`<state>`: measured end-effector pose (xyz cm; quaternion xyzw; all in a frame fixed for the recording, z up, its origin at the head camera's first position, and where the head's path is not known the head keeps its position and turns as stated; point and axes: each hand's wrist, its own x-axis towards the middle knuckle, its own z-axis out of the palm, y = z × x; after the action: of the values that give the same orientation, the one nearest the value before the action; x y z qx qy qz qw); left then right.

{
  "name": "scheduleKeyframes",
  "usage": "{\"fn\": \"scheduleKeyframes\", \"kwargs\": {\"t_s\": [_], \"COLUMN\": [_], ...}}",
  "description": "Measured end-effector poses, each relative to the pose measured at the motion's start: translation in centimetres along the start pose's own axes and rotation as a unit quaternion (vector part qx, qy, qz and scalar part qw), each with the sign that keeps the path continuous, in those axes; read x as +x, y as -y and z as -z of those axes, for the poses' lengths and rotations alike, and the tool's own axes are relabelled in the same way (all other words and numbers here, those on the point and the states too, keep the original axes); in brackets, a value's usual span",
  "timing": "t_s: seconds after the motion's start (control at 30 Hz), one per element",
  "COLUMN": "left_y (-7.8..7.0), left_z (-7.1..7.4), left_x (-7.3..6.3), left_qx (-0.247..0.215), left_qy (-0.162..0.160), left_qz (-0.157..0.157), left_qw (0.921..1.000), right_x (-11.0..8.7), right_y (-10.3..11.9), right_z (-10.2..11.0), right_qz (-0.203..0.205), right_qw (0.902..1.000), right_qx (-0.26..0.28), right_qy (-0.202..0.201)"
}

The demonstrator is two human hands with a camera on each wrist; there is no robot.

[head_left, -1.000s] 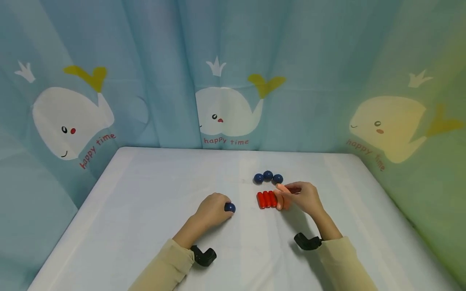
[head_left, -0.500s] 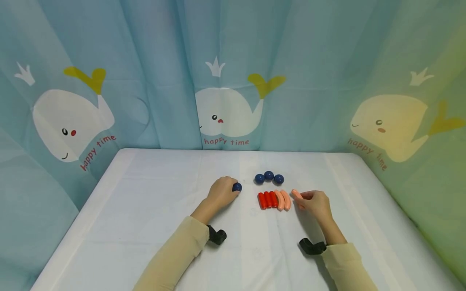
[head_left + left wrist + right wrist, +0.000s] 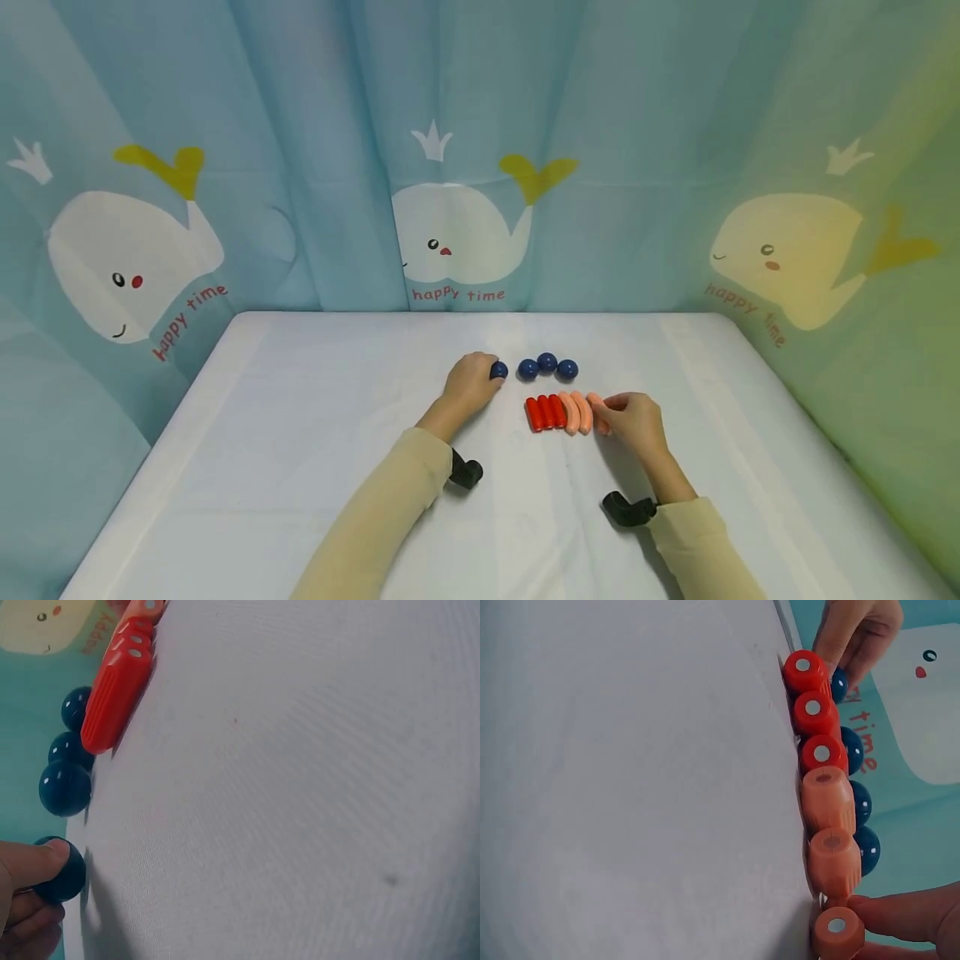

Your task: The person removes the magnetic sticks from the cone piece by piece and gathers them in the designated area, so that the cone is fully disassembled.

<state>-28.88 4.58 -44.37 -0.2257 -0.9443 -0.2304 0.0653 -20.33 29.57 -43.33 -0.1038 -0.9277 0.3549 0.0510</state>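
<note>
My left hand [image 3: 468, 385] grips a dark blue ball [image 3: 501, 371] just left of a cluster of three more blue balls [image 3: 547, 362]. In the left wrist view, the thumb lies over the gripped ball's upper side, close to the table. With its thumb and fingers, my right hand [image 3: 639, 421] pinches a curved peach toy sausage [image 3: 838, 934] at the right end of a row. That row has three straight red toy sausages [image 3: 545, 412] on the left, then two peach toy sausages [image 3: 582, 413] side by side. The held sausage is partly hidden by fingers in the head view.
A white cloth covers the table [image 3: 315, 467]. Behind it and along both sides hangs a blue-green curtain [image 3: 337, 167] printed with whales. Each wrist carries a black camera mount, one at the left sleeve [image 3: 467, 473] and one at the right sleeve [image 3: 628, 508].
My left hand has carried its blue ball away from me and rightward, up near the other balls. My right hand shifted right with the peach toy sausage, then back left beside the row.
</note>
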Motion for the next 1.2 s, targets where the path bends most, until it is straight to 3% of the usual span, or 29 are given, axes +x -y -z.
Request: {"fn": "scheduleKeyframes", "kwargs": {"t_s": [0.3,0.47,0.73,0.93,1.2], "left_y": [-0.4,-0.3,-0.5,-0.4,0.0], "left_z": [-0.2,-0.4,-0.9,-1.0,-0.7], "left_x": [0.1,0.2,0.2,0.4,0.1], "left_qx": [-0.003,-0.009,-0.029,-0.039,-0.054], "left_qy": [0.008,0.005,-0.012,-0.013,-0.011], "left_qz": [0.001,-0.005,-0.015,0.002,0.017], "left_qw": [1.0000,0.9999,0.9994,0.9991,0.9983], "right_x": [0.0,-0.2,-0.6,-0.3,-0.3], "right_y": [0.4,0.0,-1.4,-1.4,-1.6], "right_z": [-0.1,0.0,-0.3,-0.9,-0.8], "right_qz": [0.005,0.009,-0.016,-0.002,-0.009], "right_qw": [1.0000,0.9987,0.9958,0.9937,0.9945], "right_qx": [-0.002,-0.007,0.043,0.049,0.057], "right_qy": [-0.007,-0.049,-0.079,-0.100,-0.087]}}
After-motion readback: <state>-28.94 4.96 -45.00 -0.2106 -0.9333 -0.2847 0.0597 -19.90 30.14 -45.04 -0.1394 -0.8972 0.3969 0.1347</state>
